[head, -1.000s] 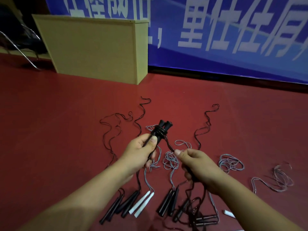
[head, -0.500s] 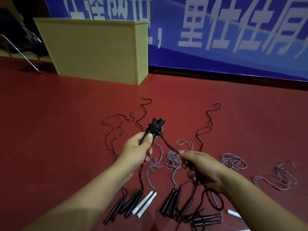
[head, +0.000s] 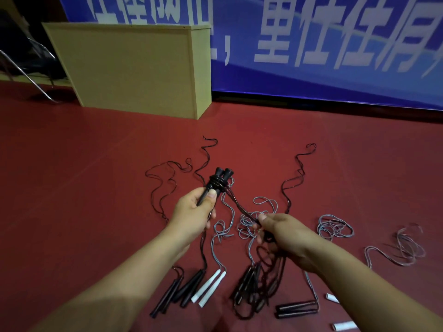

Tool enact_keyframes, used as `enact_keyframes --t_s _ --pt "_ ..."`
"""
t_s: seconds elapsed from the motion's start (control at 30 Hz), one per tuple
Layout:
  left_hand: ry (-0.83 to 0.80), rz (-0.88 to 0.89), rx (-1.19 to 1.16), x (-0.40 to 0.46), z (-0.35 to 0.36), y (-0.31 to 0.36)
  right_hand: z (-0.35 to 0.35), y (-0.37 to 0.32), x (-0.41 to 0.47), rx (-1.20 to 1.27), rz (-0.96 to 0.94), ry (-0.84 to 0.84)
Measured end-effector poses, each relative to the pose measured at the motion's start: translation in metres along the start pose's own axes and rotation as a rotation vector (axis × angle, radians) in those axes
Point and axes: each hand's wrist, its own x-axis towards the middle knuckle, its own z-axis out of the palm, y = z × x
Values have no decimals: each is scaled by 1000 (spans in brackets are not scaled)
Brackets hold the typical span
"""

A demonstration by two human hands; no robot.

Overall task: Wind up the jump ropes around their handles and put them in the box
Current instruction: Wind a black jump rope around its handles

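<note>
My left hand [head: 194, 210] grips a pair of black jump-rope handles [head: 219, 180] held together, tips pointing away from me. A few turns of black rope are wound round them near the top. The free black rope [head: 239, 206] runs taut down to my right hand [head: 285, 232], which pinches it; more of it hangs in loops below that hand. The tan wooden box [head: 134, 68] stands on the floor at the back left.
Several unwound jump ropes lie on the red floor: black handles [head: 182, 289], white handles [head: 209, 287], more black handles [head: 297, 309], and grey rope tangles [head: 334, 227] to the right. A blue banner [head: 311, 44] lines the back wall. A chair leg [head: 26, 75] shows at far left.
My right hand has drawn the rope down and to the right, away from the handles. The handles have stayed in my left hand, tilted slightly.
</note>
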Motion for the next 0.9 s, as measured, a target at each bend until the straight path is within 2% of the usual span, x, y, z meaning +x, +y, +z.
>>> enact_keyframes --t_s 0.2,0.43,0.53,0.63,0.9 --pt "30 5 -8 2 -3 0 -3 0 -1 -32 -14 52" --pt "69 -7 -5 5 -6 -2 -1 -4 -8 -13 -66 -181" --pt "105 -37 3 7 -10 -1 -5 -8 -9 25 -29 -217" --pt "134 -56 6 10 -14 -4 -8 -7 -9 40 -20 -157" --pt "182 -70 59 14 -25 -11 -11 8 -3 -363 -239 143"
